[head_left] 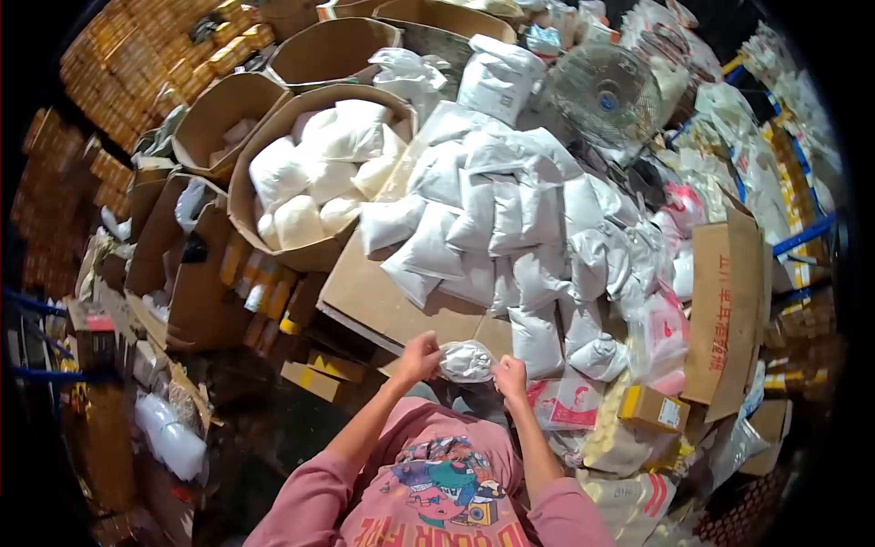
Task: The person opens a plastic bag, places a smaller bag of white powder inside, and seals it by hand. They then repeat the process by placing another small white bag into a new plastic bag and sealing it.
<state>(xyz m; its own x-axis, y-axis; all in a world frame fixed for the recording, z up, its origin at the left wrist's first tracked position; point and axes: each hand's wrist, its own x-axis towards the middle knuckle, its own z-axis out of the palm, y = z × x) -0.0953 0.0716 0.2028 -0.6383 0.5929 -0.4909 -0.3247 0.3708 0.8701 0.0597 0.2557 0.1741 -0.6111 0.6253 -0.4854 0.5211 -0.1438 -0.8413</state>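
Observation:
A small white plastic bag (467,363) is held close to my body, its top crumpled and bunched. My left hand (419,357) grips its left edge with closed fingers. On the opposite edge, my right hand (509,374) pinches it. What is inside the bag cannot be seen. Just beyond my hands is a flat cardboard sheet (401,305), where many filled white bags (469,214) lie overlapping in a heap. One of these bags (536,337) rests right beside my right hand.
An open carton (239,196) at left holds several plump cream-white bags. Further open boxes (333,50) stand behind it. A round fan (606,96) is at back right. On the right are a tall printed cardboard flap (720,310) and a small brown box (653,408).

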